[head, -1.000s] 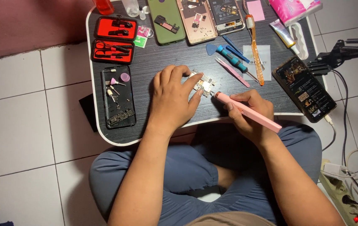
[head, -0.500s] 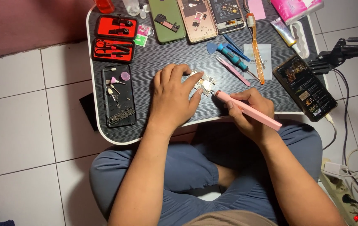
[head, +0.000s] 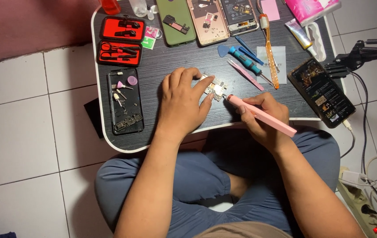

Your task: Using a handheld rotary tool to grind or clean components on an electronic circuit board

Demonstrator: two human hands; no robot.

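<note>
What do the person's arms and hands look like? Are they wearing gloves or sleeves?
No gloves and no sleeves show. Both forearms are bare from elbow to fingers. The left hand and the right hand are bare too, with short nails, and I see no rings, watch or bracelet. Nearer the body there are only blue-grey trousers and a strip of tan shirt.

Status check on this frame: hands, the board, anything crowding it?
Left hand pinning circuit board to table. Right hand shut on pink pen tool, tip at board. Tweezers apart, beyond it.
</note>
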